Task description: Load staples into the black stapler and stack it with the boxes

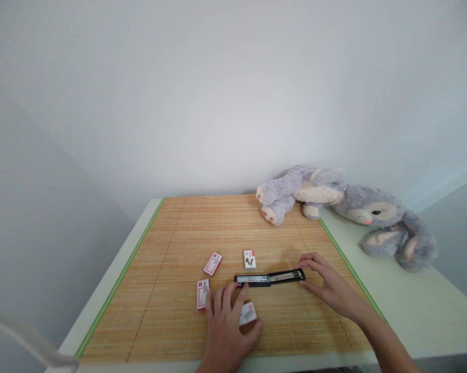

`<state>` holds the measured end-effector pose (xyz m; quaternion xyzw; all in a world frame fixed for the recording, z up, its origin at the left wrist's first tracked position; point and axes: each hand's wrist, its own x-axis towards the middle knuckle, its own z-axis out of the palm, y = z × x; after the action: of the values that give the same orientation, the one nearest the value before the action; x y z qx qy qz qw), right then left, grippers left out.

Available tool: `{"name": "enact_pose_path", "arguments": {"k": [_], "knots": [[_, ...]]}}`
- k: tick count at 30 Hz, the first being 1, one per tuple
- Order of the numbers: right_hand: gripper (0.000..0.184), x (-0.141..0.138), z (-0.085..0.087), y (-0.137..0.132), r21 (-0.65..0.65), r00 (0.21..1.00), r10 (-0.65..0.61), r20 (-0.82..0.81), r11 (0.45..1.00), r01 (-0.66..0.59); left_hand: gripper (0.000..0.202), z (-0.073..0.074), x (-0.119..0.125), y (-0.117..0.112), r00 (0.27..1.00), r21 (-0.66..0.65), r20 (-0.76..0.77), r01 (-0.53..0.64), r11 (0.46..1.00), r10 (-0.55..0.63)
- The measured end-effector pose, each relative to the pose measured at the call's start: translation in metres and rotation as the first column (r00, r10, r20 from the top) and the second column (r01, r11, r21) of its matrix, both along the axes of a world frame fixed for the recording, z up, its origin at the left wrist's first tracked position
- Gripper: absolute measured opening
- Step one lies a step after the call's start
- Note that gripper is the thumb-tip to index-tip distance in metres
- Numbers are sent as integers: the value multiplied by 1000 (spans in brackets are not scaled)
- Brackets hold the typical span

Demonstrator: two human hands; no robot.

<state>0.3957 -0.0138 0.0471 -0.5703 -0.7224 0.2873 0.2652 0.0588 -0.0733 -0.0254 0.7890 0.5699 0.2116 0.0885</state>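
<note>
A black stapler (270, 278), swung wide apart so its inner metal parts show, lies across the bamboo mat. At its right end, the thumb and fingers of my right hand (328, 282) hold it from both sides. My left hand (227, 324) rests palm down with fingers spread, a fingertip at the stapler's left end. Partly under that hand is a white box (248, 314). Left of the fingers lies a red and white box (202, 294), and another red and white box (213, 263) sits beyond it. Behind the stapler is a small box with a dark picture (250, 259).
The bamboo mat (202, 223) with green edging covers much of the pale table (423, 311). A grey plush rabbit (322, 189) lies at the back right, partly on the mat, against the white wall (233, 103). A pale curved thing (27, 336) shows at lower left.
</note>
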Motion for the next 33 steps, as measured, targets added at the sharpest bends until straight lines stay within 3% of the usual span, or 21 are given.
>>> {"name": "enact_pose_path", "arguments": {"k": [4, 7, 11, 14, 17, 21, 23, 26, 30, 33], "knots": [[28, 2, -23, -7, -40, 996, -47, -69, 998, 44, 88, -4, -2, 2, 1000, 14, -18, 22, 1000, -22], [39, 2, -30, -13, -60, 989, -99, -106, 994, 93, 84, -6, -6, 1, 999, 38, -26, 43, 998, -42], [56, 15, -37, -28, -82, 942, -285, -179, 958, 274, 62, -1, -20, -3, 998, 27, 20, 51, 998, -52], [46, 16, -42, -43, -177, 862, -412, -296, 910, 375, 44, 6, -36, -4, 995, -49, 61, 82, 995, -79], [48, -13, -48, -58, -418, 815, -418, -402, 875, 243, 39, 12, -47, 1, 989, -102, 70, 134, 986, -127], [61, -76, -62, -68, -665, 803, -368, -468, 746, -46, 40, 18, -41, 11, 985, -107, 45, 169, 980, -166], [67, -101, -67, -68, -686, 810, -351, -470, 722, -85, 39, 21, -34, 16, 980, -115, 40, 199, 973, -196], [70, -122, -72, -65, -676, 821, -325, -470, 731, -98, 36, 22, -25, 21, 969, -136, 49, 248, 959, -243], [63, -123, -72, -62, -645, 843, -291, -452, 760, -84, 34, 18, -21, 25, 964, -149, 50, 265, 953, -261], [48, -115, -68, -62, -590, 870, -275, -409, 807, -22, 44, 16, -27, 26, 964, -148, 49, 266, 953, -261]]}}
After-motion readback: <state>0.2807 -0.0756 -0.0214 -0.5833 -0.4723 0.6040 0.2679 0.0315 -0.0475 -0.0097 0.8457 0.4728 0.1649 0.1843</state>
